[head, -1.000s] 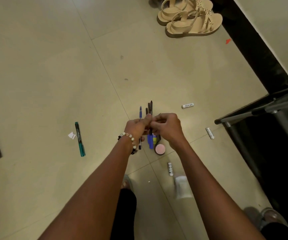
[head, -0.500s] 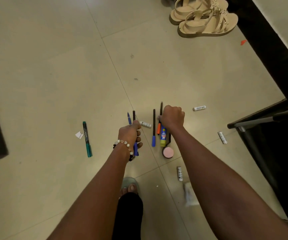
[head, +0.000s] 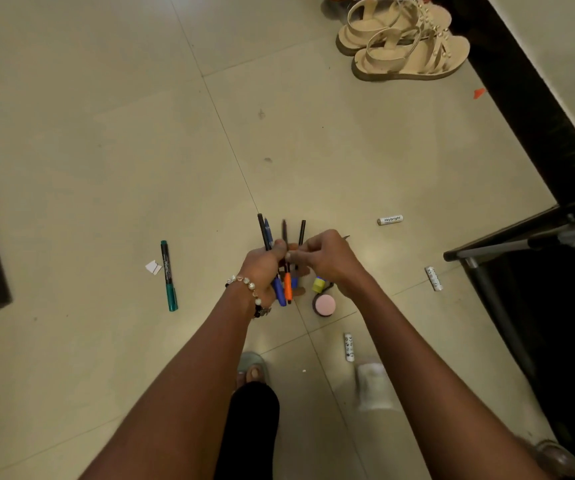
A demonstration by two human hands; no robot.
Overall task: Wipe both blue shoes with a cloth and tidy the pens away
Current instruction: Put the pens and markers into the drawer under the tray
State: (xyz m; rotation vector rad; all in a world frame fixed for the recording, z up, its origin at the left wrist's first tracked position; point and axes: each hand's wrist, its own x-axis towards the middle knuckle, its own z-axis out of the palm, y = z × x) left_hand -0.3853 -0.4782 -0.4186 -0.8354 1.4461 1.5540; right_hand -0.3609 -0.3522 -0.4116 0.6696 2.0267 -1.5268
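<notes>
Since half a second ago your right hand (head: 327, 259) rejoins your left hand (head: 265, 268), both pinching the light, stiff, slippery pens (head: 284, 271) mid-barrel; squeeze firmly.

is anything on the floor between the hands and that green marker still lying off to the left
Nothing visible blocks it. The green marker lies alone on bare floor tile, with only a small white paper scrap on its far side. The left hand already grips a bundle of pens, with the right hand pinching at them.
</notes>
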